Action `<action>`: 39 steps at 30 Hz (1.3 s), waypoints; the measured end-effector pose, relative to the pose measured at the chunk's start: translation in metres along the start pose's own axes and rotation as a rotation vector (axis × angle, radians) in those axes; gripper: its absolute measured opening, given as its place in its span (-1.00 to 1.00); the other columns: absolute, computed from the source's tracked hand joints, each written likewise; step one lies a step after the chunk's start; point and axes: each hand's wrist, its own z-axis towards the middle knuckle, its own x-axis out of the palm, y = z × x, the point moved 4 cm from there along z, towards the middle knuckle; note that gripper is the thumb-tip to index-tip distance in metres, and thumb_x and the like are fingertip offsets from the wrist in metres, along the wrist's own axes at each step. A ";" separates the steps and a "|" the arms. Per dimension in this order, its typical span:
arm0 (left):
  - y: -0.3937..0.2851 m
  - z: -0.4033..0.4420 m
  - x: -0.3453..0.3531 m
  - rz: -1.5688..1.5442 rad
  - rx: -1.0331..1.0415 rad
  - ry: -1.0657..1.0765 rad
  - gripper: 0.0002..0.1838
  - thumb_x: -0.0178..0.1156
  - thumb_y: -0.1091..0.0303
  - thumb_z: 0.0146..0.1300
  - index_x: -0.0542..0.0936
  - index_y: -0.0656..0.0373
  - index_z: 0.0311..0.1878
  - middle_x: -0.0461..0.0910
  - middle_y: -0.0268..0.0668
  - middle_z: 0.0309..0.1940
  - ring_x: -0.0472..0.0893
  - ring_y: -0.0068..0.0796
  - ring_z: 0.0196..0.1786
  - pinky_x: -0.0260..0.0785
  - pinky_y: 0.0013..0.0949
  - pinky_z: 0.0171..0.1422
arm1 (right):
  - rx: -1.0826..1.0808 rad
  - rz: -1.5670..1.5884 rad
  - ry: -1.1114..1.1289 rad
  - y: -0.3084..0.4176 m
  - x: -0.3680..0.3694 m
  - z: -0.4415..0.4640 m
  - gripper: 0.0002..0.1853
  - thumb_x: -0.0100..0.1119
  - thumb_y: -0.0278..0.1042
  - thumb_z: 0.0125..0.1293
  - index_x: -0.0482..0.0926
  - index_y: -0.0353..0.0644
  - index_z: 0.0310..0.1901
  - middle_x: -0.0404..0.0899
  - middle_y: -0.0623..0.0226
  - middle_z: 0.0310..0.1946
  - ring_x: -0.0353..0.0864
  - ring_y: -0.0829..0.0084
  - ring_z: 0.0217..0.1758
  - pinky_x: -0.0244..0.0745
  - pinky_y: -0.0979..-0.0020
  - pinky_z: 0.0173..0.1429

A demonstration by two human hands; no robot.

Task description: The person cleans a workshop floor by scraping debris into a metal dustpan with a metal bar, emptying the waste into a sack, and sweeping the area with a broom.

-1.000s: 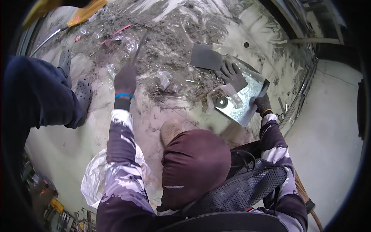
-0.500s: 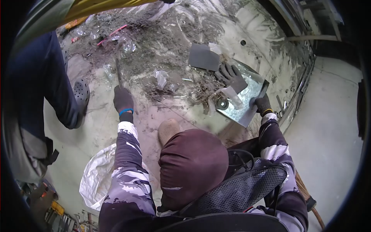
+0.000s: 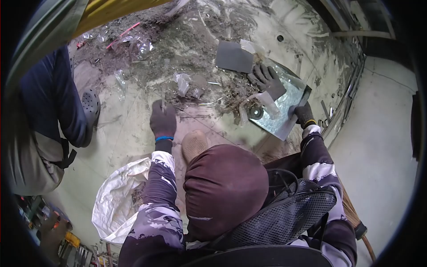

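Observation:
My left hand (image 3: 163, 119), in a dark glove with a blue band at the wrist, is closed around a long thin strip (image 3: 163, 93) that points away from me over the dirty floor. The strip is blurred. My gloved right hand (image 3: 304, 115) grips the right edge of a shiny flat sheet (image 3: 283, 124). On the sheet lie a loose grey glove (image 3: 268, 82), crumpled clear plastic (image 3: 268, 104) and a round black disc (image 3: 255, 112). Dark debris (image 3: 235, 95) heaps along the sheet's left side. A grey square piece (image 3: 234, 57) lies at its far corner.
A white sack (image 3: 118, 202) stands open by my left forearm. Another person's leg and grey clog (image 3: 90, 111) are at left. Dirt, plastic scraps and a red stick (image 3: 123, 34) cover the floor ahead. A broom (image 3: 351, 211) lies at right; metal strips (image 3: 340, 118) line the floor's edge.
My left hand has moved right and closer to my body, bringing the thin strip along. My right hand stays at the sheet's edge. The view has shifted slightly.

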 end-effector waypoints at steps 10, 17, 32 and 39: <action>-0.055 -0.011 0.085 0.283 0.665 0.413 -0.94 0.21 0.34 0.06 0.62 -0.04 -0.38 0.62 -0.19 -0.52 0.65 -0.08 -0.36 0.46 -0.07 -0.21 | 0.032 0.079 0.046 0.012 0.008 -0.021 -0.64 0.01 -0.58 0.09 0.45 -0.23 -0.01 0.59 0.17 -0.35 0.65 0.24 -0.44 0.60 0.21 -0.42; -0.060 -0.008 0.097 0.430 0.840 0.427 -0.93 0.15 0.35 0.08 0.61 0.03 -0.43 0.65 -0.17 -0.51 0.67 -0.11 -0.38 0.46 -0.11 -0.26 | -0.007 0.086 0.026 0.013 0.009 -0.023 -0.59 0.03 -0.56 0.08 0.42 -0.27 0.04 0.59 0.14 -0.35 0.65 0.20 -0.48 0.60 0.22 -0.47; -0.042 -0.022 0.059 0.191 0.463 0.459 -0.75 0.21 0.12 0.14 0.57 0.04 -0.20 0.64 -0.07 -0.35 0.63 0.02 -0.21 0.46 -0.01 -0.11 | 0.026 0.105 0.090 -0.016 0.012 -0.012 -0.66 0.00 -0.54 0.11 0.50 -0.27 -0.03 0.59 0.15 -0.42 0.61 0.28 -0.49 0.50 0.29 -0.51; -0.005 -0.030 -0.027 0.255 0.197 0.314 -0.76 0.23 0.15 0.11 0.61 0.09 -0.25 0.64 -0.10 -0.41 0.65 0.00 -0.29 0.47 -0.06 -0.16 | -0.684 -0.305 -0.570 0.124 0.025 -0.060 -0.69 0.32 -0.36 0.11 0.56 -0.24 -0.11 0.63 0.10 -0.24 0.64 0.18 -0.18 0.54 0.31 -0.08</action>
